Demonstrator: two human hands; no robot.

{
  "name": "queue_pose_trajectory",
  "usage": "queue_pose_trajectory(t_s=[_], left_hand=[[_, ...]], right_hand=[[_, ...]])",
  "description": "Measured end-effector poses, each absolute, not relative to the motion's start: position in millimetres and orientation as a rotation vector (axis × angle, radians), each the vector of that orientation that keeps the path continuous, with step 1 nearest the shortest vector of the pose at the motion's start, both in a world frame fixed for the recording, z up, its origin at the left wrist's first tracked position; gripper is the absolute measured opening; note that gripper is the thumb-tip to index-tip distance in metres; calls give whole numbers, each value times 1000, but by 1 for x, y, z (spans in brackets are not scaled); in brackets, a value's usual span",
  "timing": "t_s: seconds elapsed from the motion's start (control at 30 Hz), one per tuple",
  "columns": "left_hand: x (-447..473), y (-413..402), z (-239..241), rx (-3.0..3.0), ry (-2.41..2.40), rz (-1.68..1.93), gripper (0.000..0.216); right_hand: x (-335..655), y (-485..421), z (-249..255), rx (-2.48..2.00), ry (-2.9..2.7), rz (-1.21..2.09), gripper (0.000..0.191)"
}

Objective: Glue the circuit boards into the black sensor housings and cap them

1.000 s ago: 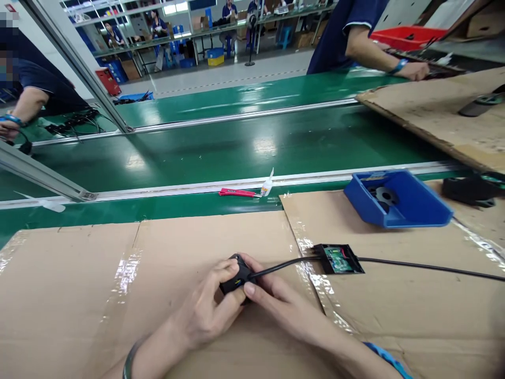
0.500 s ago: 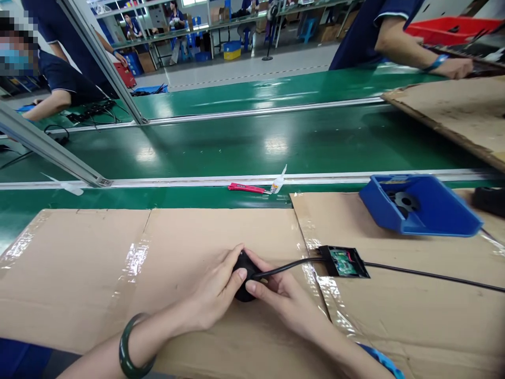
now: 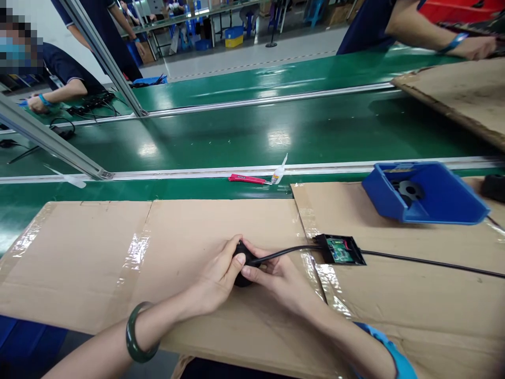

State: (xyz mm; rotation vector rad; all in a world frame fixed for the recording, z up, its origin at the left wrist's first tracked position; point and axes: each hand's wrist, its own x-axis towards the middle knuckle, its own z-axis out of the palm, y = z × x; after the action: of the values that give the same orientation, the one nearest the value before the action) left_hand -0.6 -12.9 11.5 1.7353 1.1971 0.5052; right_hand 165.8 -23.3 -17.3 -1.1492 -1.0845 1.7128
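Observation:
Both hands meet over a small black plug-like part (image 3: 241, 257) lying on the cardboard sheet (image 3: 118, 263). My left hand (image 3: 215, 276) wraps it from the left, fingers closed on it. From the right, my right hand (image 3: 278, 279) pinches it where a black cable (image 3: 284, 253) leaves. That cable runs to an open black case holding a green circuit board (image 3: 340, 249), and a second cable (image 3: 434, 263) goes on to the right. A green bangle (image 3: 136, 331) is on my left wrist.
A blue bin (image 3: 428, 193) with black round parts stands at the right. A red utility knife (image 3: 246, 179) and a small glue bottle (image 3: 278, 172) lie by the green conveyor belt (image 3: 256, 137). Other people's arms work at the far left (image 3: 55, 95) and far right (image 3: 426, 31).
The view has dropped and pulled back, showing more of my left forearm. My hands have stayed on the black part, turning it slightly so less of it shows.

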Motion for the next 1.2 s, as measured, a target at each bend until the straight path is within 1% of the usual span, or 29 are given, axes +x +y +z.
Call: queue_pose_trajectory(t_s=[0.2,0.3,0.4,0.5,0.57,0.63,0.87,0.97,1.03,1.2], left_hand=[[5,-15,6,1696,1255,514,47],[3,-15,6,1661,1259,514,50],[-2,-13,6,1648,1201,519,53],[-6,-12,5,1675,1163,534,55],[-6,-12,4,1693,1168,559,54],[-4,-13,2,1687,1173,600,52],[1,-19,-1,1633,1167,764,45],[2,-19,-2,1585,1161,800,46],[2,-17,-1,1535,1147,791,45],[2,-9,2,1436,1136,735,40]], right_hand=[[162,-22,-14,-1152,-1084,1676,56],[164,-19,-10,-1104,-1165,1652,48],[171,-15,-4,-1050,-1307,1713,40],[175,-14,0,-1032,-1414,1738,46],[174,-15,1,-1051,-1443,1666,52],[170,-18,0,-1092,-1461,1584,54],[157,-30,-4,-1225,-1465,1453,38],[155,-32,-5,-1266,-1451,1386,36],[157,-31,-4,-1253,-1439,1403,35],[163,-24,0,-1189,-1409,1569,34]])
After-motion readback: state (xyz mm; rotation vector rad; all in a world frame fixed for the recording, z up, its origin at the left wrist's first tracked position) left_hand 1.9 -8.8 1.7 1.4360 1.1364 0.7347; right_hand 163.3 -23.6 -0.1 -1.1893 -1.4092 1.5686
